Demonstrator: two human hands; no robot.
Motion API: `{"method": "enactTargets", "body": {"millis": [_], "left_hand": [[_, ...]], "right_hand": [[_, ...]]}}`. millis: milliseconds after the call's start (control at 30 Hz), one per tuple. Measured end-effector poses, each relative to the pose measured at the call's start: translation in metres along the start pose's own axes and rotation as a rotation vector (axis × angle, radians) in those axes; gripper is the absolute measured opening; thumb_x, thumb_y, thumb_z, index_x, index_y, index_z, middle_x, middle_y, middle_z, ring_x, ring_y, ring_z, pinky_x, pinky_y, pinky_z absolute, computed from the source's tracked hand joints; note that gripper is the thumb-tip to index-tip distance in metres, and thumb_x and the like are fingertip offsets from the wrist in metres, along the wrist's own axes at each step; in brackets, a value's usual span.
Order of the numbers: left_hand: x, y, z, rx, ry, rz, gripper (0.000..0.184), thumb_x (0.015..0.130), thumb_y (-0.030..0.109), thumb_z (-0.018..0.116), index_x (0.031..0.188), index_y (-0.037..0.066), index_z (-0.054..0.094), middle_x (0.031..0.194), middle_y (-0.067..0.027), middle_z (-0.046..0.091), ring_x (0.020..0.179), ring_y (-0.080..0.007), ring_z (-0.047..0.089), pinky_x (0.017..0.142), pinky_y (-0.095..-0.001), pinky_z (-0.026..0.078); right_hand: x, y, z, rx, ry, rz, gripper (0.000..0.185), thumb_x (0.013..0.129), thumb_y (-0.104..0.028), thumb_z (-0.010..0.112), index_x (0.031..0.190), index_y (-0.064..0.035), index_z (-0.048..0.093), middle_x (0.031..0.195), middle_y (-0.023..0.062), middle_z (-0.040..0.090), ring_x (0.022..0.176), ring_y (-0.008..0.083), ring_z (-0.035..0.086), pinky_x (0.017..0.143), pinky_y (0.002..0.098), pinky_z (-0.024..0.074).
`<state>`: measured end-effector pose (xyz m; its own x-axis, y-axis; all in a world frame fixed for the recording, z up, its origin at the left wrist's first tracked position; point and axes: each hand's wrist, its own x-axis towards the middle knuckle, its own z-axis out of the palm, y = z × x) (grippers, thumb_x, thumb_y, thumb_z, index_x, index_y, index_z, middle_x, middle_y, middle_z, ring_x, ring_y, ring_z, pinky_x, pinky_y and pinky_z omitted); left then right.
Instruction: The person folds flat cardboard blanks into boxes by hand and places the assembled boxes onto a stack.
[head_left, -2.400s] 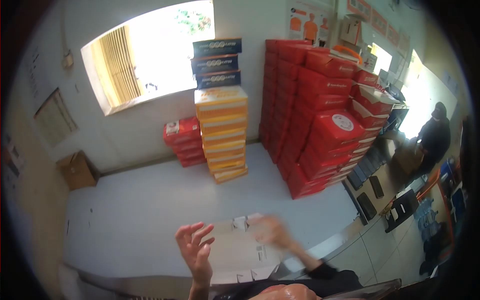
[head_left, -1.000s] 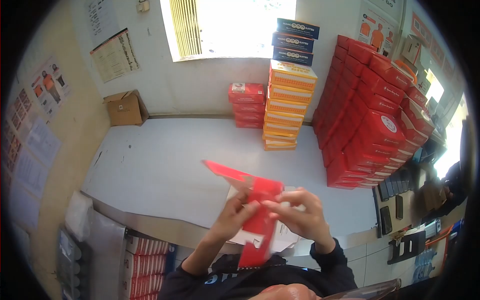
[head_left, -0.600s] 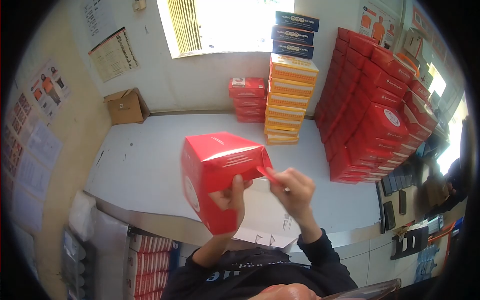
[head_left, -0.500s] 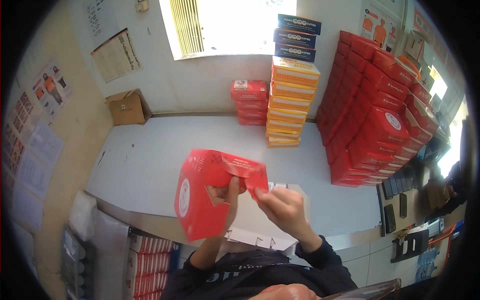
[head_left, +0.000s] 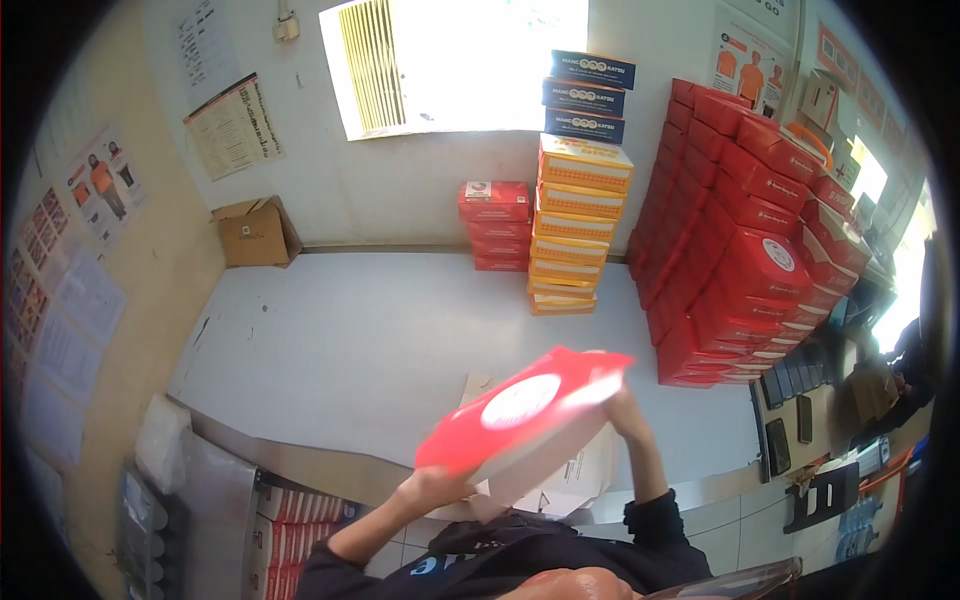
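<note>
The left hand (head_left: 437, 487) curls around the near-left corner of the red box (head_left: 515, 408) and the right hand (head_left: 618, 402) grips its right end, though most fingertips are hidden or blurred. The box is tilted in the air above the surface (head_left: 330, 335), over pale cardboard (head_left: 597, 470). An even, light hold at both ends seems best, since hard squeezing could crease its thin walls.

place: packing room, likely a food shop's | stacked red boxes (head_left: 765, 270) | yellow boxes (head_left: 580, 202) | uniform poster (head_left: 746, 68) | pale worktable (head_left: 330, 320)
</note>
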<state>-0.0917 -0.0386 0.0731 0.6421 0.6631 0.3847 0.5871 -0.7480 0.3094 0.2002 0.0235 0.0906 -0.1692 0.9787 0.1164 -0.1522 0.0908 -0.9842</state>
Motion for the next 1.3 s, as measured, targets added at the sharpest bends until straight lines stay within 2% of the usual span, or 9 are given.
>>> {"method": "enactTargets", "body": {"millis": [100,233,300,467,567,733,833,1000,1300], "left_hand": [[-0.004,0.0,0.009,0.02,-0.042,-0.047,0.026,0.078,0.016,0.066,0.103,0.012,0.064,0.1,-0.0089,0.064,0.097,-0.022,0.062,0.072,-0.0338,0.052],[0.005,0.019,0.001,-0.046,-0.037,-0.045,0.008,0.083,0.018,0.062,0.086,0.01,0.062,0.074,-0.0038,0.064,0.082,-0.0195,0.064,0.063,-0.0335,0.05],[0.02,0.033,-0.011,0.019,-0.022,-0.184,0.014,0.086,0.02,0.06,0.078,0.009,0.06,0.059,-0.0015,0.06,0.073,-0.0216,0.063,0.058,-0.034,0.049],[0.02,0.031,-0.025,-1.224,-0.419,-0.419,0.043,0.1,0.031,0.041,0.129,0.0,0.046,0.095,-0.0099,0.063,0.078,-0.0116,0.06,0.065,-0.0274,0.05],[0.028,0.033,-0.024,-1.055,-0.67,-0.499,0.041,0.099,0.03,0.044,0.126,0.0,0.048,0.096,-0.0113,0.064,0.08,-0.0138,0.061,0.068,-0.0302,0.051],[0.045,0.042,-0.009,-0.825,-0.014,-0.554,0.018,0.093,0.009,0.05,0.104,-0.001,0.06,0.073,-0.0072,0.06,0.063,-0.0123,0.052,0.061,-0.0284,0.045],[0.044,0.041,-0.019,-0.968,-0.118,-0.324,0.018,0.092,0.008,0.053,0.105,-0.001,0.059,0.072,-0.0046,0.058,0.062,-0.0113,0.049,0.059,-0.0291,0.043],[0.034,0.038,-0.034,-0.868,-0.217,-0.23,0.025,0.088,0.013,0.06,0.11,0.001,0.057,0.089,-0.0116,0.066,0.081,-0.0212,0.066,0.077,-0.0339,0.053],[0.048,0.035,-0.023,-0.758,-0.205,-0.408,0.02,0.089,0.013,0.061,0.105,0.001,0.064,0.083,-0.0116,0.067,0.073,-0.0155,0.063,0.067,-0.0306,0.05]], "right_hand": [[0.0,0.067,-0.055,-0.359,-0.035,0.436,0.041,0.099,-0.03,0.039,0.126,0.0015,0.045,0.106,0.0119,0.061,0.096,0.0169,0.058,0.08,0.0272,0.0474],[-0.009,0.081,-0.018,-0.19,0.29,0.288,0.049,0.099,-0.04,0.042,0.122,0.002,0.051,0.102,0.006,0.06,0.094,0.0145,0.055,0.082,0.0295,0.0453],[-0.028,0.049,0.021,-0.345,-0.238,0.041,0.038,0.097,-0.034,0.048,0.114,-0.0002,0.054,0.093,0.0051,0.059,0.084,0.0151,0.055,0.077,0.0308,0.0458],[-0.032,-0.006,0.029,0.344,-0.563,-0.331,0.014,0.084,-0.012,0.067,0.088,-0.0011,0.059,0.08,0.0065,0.055,0.076,0.0186,0.054,0.071,0.0296,0.0449],[-0.03,-0.054,0.041,-0.228,-0.539,-0.347,0.012,0.077,-0.014,0.071,0.082,-0.005,0.064,0.082,0.006,0.054,0.078,0.0212,0.054,0.072,0.0342,0.0444],[-0.017,-0.064,0.065,-1.01,-0.428,-0.821,0.017,0.068,-0.028,0.076,0.074,-0.013,0.072,0.1,0.0048,0.054,0.101,0.0259,0.047,0.088,0.0431,0.0407],[-0.013,-0.07,0.061,-0.857,-0.42,-0.826,0.018,0.074,-0.028,0.072,0.073,-0.0107,0.069,0.098,0.0037,0.054,0.1,0.0243,0.05,0.091,0.0417,0.0386],[-0.012,-0.043,0.059,-0.837,-0.349,-0.71,0.015,0.073,-0.023,0.073,0.07,-0.0095,0.067,0.067,0.0031,0.053,0.062,0.0193,0.053,0.057,0.0311,0.0436],[-0.017,-0.048,0.061,-0.933,-0.291,-0.833,0.018,0.066,-0.028,0.077,0.072,-0.0137,0.069,0.072,0.0002,0.04,0.063,0.0164,0.045,0.057,0.0301,0.0372]]}}
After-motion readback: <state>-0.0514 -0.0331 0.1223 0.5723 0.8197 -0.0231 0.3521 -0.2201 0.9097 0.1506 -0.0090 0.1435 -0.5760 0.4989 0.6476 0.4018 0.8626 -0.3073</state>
